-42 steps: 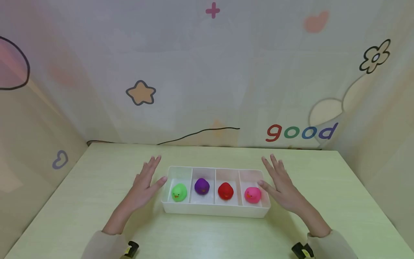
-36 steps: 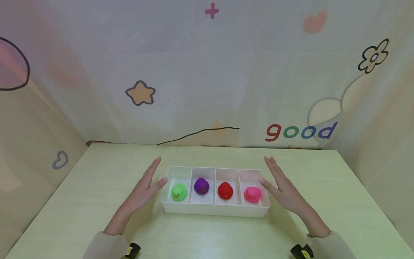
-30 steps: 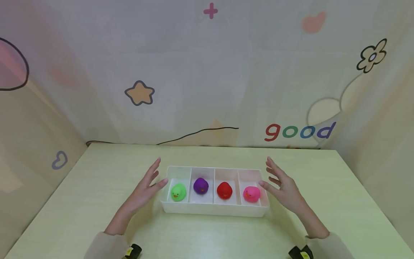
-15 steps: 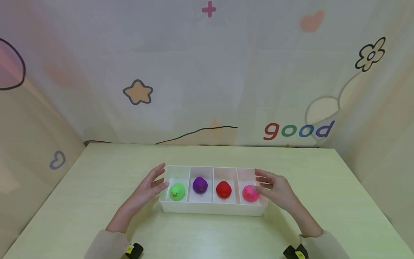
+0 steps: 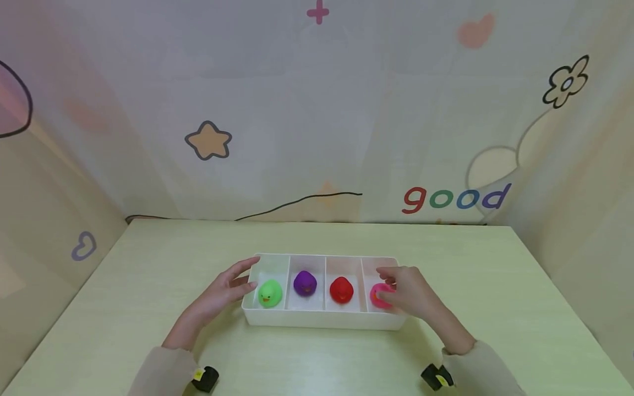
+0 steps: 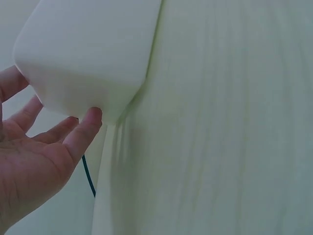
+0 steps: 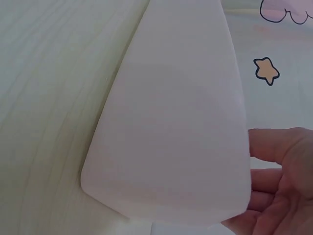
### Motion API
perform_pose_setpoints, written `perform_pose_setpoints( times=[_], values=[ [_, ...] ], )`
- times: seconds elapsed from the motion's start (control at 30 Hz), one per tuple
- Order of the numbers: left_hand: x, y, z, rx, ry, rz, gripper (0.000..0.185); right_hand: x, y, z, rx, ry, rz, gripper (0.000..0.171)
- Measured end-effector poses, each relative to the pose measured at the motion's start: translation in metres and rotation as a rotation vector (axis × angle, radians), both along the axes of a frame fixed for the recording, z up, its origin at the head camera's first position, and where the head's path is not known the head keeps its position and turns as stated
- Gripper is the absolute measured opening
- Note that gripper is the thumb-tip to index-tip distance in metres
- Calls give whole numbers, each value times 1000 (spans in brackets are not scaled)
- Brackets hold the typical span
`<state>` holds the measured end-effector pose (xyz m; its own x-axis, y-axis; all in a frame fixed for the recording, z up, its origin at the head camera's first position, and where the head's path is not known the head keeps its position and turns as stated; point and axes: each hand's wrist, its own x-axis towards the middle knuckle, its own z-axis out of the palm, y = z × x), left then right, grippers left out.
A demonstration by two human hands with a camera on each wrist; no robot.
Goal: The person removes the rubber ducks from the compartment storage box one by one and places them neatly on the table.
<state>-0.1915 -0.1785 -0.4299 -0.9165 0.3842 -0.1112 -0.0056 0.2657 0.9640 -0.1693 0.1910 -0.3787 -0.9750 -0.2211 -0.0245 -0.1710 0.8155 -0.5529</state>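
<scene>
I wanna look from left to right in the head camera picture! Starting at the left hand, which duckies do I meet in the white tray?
Left hand → green duck → purple duck → red duck → pink duck.

1. We saw soft, muted light on the table (image 5: pixel 307 357), palest on its near side.
2. We noticed faint shadows beside the left forearm (image 5: pixel 185 325) and right forearm (image 5: pixel 451 327).
3. We found both wrist views dim, the box (image 7: pixel 166 122) low in contrast.
</scene>
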Motion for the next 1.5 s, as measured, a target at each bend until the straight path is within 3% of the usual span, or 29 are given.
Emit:
perform_pose_setpoints(
  times=[0.2, 0.33, 0.43, 0.53, 0.7, 0.87, 0.97, 1.17, 1.37, 1.5],
  values=[
    [-4, 3, 1, 17, -5, -10, 60, -5, -9, 1, 197, 15, -28, 41],
    [-4, 4, 0, 37, -9, -13, 59, -5, -15, 1, 342, 76, 22, 11],
    [-5, 5, 0, 46, -15, -15, 58, -5, -18, 1, 423, 122, 58, 22],
    [-5, 6, -2, 51, -19, -21, 58, -5, -20, 2, 458, 133, 55, 22],
    [-7, 6, -3, 51, -19, -17, 57, -10, -19, 0, 393, 107, 70, 14],
    [-6, 5, -2, 48, -19, -11, 58, -15, -15, -8, 229, 76, 109, 24],
    [-5, 3, -2, 42, -22, -4, 58, -16, -12, -13, 140, 106, 148, 31],
    [-3, -1, -3, 31, -27, 7, 58, -20, -15, -19, 158, 203, 185, 25],
    [-2, -1, -4, 32, -34, 10, 58, -20, -17, -19, 127, 155, 127, 21],
    [-1, -1, -4, 33, -37, 12, 58, -15, -13, -16, 64, 170, 94, 28]
  ],
)
